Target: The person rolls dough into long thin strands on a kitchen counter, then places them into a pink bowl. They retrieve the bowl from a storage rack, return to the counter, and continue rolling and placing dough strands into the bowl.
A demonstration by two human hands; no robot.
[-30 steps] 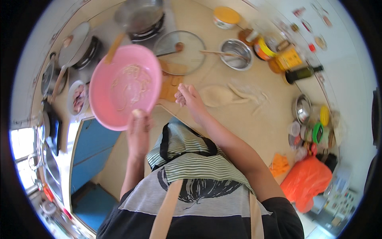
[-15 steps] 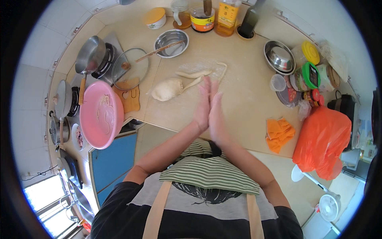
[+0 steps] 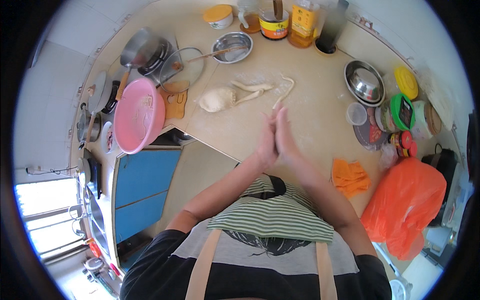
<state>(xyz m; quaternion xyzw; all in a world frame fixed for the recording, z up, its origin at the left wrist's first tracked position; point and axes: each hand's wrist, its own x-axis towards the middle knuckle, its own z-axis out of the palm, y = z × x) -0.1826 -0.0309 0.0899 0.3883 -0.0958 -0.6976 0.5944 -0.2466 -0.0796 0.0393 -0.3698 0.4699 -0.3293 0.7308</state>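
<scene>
Two bare hands are held palm to palm above the counter (image 3: 315, 127), the left hand (image 3: 266, 144) against the right hand (image 3: 285, 139). The fingers (image 3: 281, 117) of each are straightened and uncurled; whether anything is enclosed between the palms cannot be told, owing to blur. Just beyond, a thin curved dough strip (image 3: 288, 91) is seen on the floured surface — to its left are laid two thicker dough strips (image 3: 252, 88) and a rounded dough lump (image 3: 217, 99). A pink basin (image 3: 125, 107) is placed farther left; an orange cloth (image 3: 350, 177) is found to the right.
</scene>
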